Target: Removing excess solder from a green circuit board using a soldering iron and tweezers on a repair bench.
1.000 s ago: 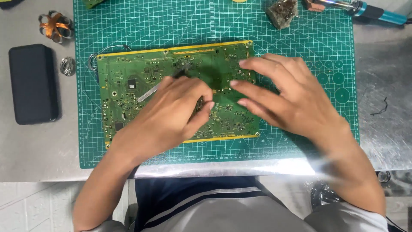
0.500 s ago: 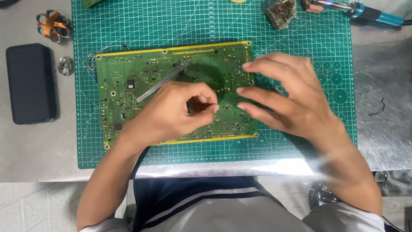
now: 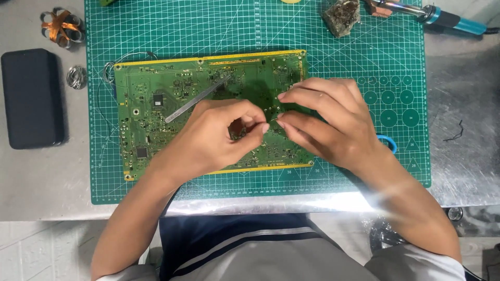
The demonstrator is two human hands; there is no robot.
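Your left hand and right hand pinch something tiny over the board. Tweezers lie idle. Next: steady, fine placement.

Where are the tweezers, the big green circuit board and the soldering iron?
tweezers (image 3: 195,100): head view, middle of the metal arms.
green circuit board (image 3: 151,127): head view, bare left part.
soldering iron (image 3: 452,21): head view, blue handle.

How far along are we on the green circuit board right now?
Set up: the green circuit board lies flat on the green cutting mat, and the blue-handled soldering iron is parked at the mat's top edge. In hand: the left hand holds metal tweezers, and its fingertips meet the right hand over the board's middle. What is pinched is too small to tell, so the remaining work can't be judged.
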